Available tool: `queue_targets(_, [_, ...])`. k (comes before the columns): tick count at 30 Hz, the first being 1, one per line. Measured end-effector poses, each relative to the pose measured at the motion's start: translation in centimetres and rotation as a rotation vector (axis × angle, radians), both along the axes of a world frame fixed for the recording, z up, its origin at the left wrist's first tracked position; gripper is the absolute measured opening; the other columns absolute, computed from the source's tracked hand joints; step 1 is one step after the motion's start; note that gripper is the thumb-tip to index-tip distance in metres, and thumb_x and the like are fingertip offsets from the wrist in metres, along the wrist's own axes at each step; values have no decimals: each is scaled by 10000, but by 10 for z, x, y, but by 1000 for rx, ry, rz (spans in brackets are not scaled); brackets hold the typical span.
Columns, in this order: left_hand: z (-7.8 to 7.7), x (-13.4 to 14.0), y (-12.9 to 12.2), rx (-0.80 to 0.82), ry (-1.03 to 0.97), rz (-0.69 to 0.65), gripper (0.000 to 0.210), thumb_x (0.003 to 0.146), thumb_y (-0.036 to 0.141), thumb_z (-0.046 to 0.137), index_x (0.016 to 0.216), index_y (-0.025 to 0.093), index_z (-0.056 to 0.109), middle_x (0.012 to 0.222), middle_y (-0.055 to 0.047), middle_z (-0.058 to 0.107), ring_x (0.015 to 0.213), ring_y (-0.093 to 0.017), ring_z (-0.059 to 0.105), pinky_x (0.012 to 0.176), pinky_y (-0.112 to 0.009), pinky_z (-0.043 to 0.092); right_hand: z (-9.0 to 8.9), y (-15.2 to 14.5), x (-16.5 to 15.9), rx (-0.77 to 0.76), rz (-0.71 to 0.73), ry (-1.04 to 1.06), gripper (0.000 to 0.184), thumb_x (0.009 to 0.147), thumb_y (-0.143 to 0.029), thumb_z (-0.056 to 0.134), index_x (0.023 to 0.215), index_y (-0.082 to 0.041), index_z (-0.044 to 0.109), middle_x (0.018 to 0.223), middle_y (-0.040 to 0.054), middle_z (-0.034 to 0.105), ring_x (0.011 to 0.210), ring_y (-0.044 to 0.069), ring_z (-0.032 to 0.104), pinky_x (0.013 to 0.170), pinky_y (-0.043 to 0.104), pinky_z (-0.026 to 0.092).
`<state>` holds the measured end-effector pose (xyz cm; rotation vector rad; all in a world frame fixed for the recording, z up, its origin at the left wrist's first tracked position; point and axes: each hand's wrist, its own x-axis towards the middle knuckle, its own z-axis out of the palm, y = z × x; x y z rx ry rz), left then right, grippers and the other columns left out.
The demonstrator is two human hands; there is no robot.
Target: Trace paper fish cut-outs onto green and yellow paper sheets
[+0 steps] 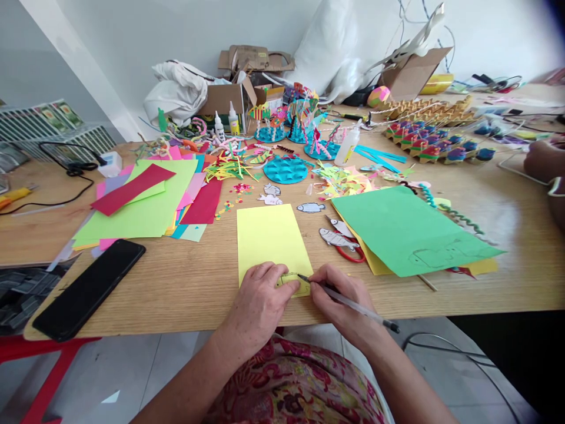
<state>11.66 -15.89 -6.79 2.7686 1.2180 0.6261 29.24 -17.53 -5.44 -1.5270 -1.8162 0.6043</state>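
Note:
A yellow sheet of paper (269,235) lies at the table's front edge, with dark pen lines near its lower right corner. My left hand (263,290) rests on the lower part of this sheet, pressing it down with bent fingers, thumb apart from index finger. Between them part of the drawn outline shows. In my right hand (342,294) is a pen (353,304) with a clear barrel, its tip touching the paper by the lines. Just beyond lie paper fish cutouts (311,207). Red-handled scissors (353,255) lie partly under two more fish (336,237).
A green sheet (406,224) with pencil drawing lies right; coloured papers (136,218) and a black phone (90,288) lie left. Behind are a blue scalloped disc (286,169), paper scraps (344,182), a glue bottle (348,144) and egg trays (428,112). Another person's hand (545,162) shows far right.

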Motion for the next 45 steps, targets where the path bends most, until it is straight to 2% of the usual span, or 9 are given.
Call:
queue_targets(19, [2, 0, 0, -13, 4, 4, 229, 825, 120, 576, 1014, 247, 604, 1069, -33, 556, 1000, -195, 504, 864, -373, 463, -3, 0, 0, 8, -28, 5, 98, 754, -192, 478, 667, -203, 522, 525, -45, 542, 465, 97, 468, 465, 205, 342])
queue_targets(22, [1, 1, 0, -14, 1, 6, 230, 819, 115, 581, 1004, 249, 609, 1074, -34, 555, 1004, -191, 504, 864, -368, 461, -3, 0, 2, -42, -48, 113, 96, 759, -212, 486, 671, -203, 524, 540, -37, 553, 487, 105, 486, 465, 210, 352])
queue_targets(26, [3, 0, 0, -24, -17, 5, 242, 814, 97, 577, 1002, 248, 603, 1067, -33, 565, 998, -198, 511, 856, -378, 459, -5, 0, 6, -67, -114, 399, 77, 748, -215, 504, 673, -207, 522, 542, -29, 576, 484, 114, 502, 457, 217, 372])
queue_targets(31, [17, -4, 3, -199, -125, -16, 261, 801, 36, 540, 1015, 184, 540, 1016, -32, 605, 988, -187, 532, 885, -366, 456, -3, -3, 14, -9, -122, 612, 50, 752, -219, 528, 704, -207, 535, 540, -20, 596, 509, 126, 541, 498, 229, 409])
queue_targets(33, [23, -7, 5, -274, -151, -38, 216, 810, 27, 513, 962, 180, 531, 994, -29, 611, 968, -176, 545, 873, -349, 464, 0, -8, 15, -55, -98, 589, 59, 747, -231, 527, 695, -204, 530, 530, -19, 583, 489, 123, 524, 471, 226, 391])
queue_targets(37, [26, -11, 7, -337, -155, -74, 184, 805, 41, 526, 918, 186, 530, 1022, -32, 602, 980, -178, 547, 884, -348, 460, 7, -18, 7, -143, -29, 380, 86, 737, -241, 512, 662, -199, 516, 498, -46, 491, 434, 94, 419, 409, 206, 308])
queue_targets(45, [18, -14, 5, -335, -164, -74, 183, 777, 58, 600, 899, 186, 552, 1100, -33, 574, 1077, -174, 498, 956, -340, 408, 4, -23, -4, -61, 67, 122, 104, 765, -215, 477, 682, -197, 536, 545, -34, 545, 481, 107, 473, 464, 216, 346])
